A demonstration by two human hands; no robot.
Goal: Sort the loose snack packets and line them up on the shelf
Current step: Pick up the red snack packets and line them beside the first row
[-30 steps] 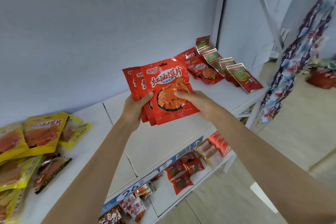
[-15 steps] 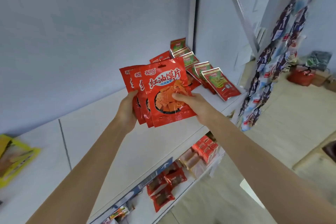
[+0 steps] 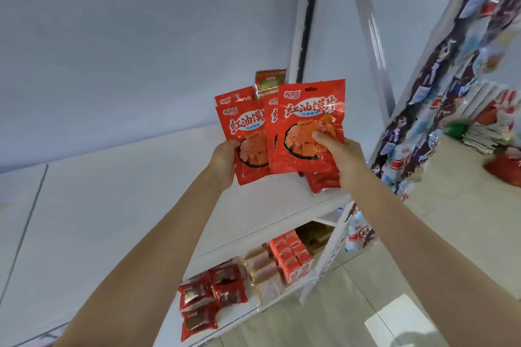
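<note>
I hold red snack packets upright above the white shelf [image 3: 118, 205]. My right hand [image 3: 339, 153] pinches the front red packets [image 3: 307, 121], thumb on the printed face. My left hand [image 3: 224, 159] grips another red packet [image 3: 246, 132] by its left edge; a further red packet peeks out behind it. The two bunches overlap slightly in the middle. Behind them, at the shelf's right end, a green-topped packet [image 3: 270, 80] shows, and red packets [image 3: 324, 182] lie on the shelf under my right hand.
A white upright post [image 3: 303, 17] bounds the shelf on the right. The lower shelf carries dark red packets [image 3: 210, 300], tan packets [image 3: 260, 270] and small red boxes [image 3: 291, 255]. Strips of hanging packets [image 3: 428, 93] dangle at the right, over the tiled floor.
Both hands carried the red packets right along the shelf towards its end. The single fanned stack has split into two bunches, one in each hand. The yellow packets have left view.
</note>
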